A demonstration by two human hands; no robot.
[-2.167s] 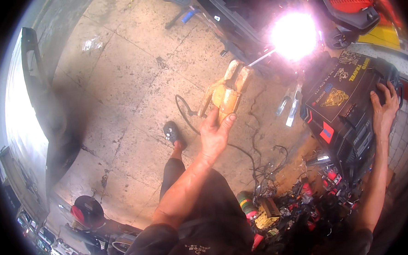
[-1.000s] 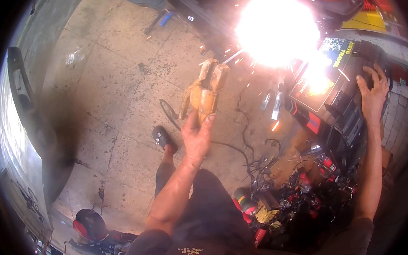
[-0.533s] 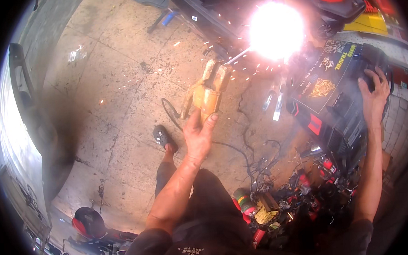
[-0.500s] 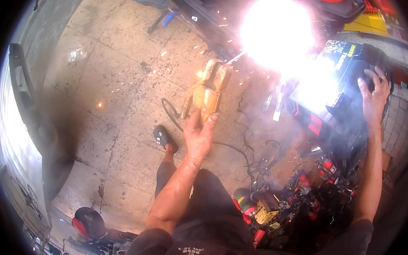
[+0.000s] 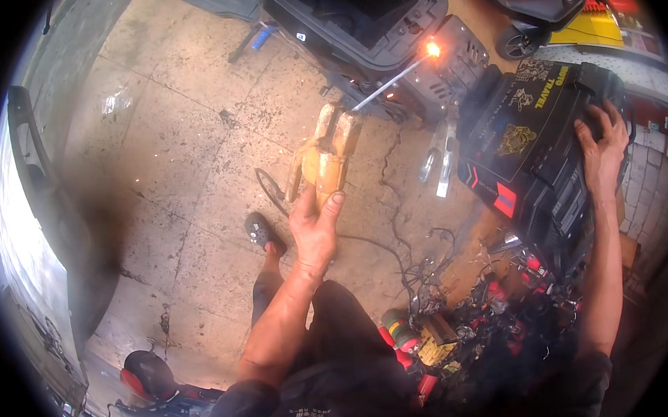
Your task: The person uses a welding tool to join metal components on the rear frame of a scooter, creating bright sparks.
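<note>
Black with pale dots, a shoe (image 5: 258, 229) is showing on the tan floor (image 5: 179, 141), and I am starting my look there from far away. A bit to the right, the left hand (image 5: 314, 228) is gripping the low end of a yellow clamp (image 5: 322, 161), with its fingers curled round it. From the top of the clamp, a thin grey rod (image 5: 388, 83) is poking up and to the right. I am thinking a calm wrist is best, since a small wobble at the hand is making a big one at the tip. A silver tool (image 5: 444, 174) is lying near, below a grey plate (image 5: 458, 62) with little holes. By that plate, the rod's tip is making an orange glow (image 5: 433, 49); I am not able to tell if tip and plate are touching. Hot bits could be stinging bare skin, so I am judging slow and gentle to be wise. Far right, the right hand (image 5: 603, 149) is resting on a black case (image 5: 541, 122), fingers bent and spread, not wrapped round anything. Leaning there is probably helping the body feel steady.
</note>
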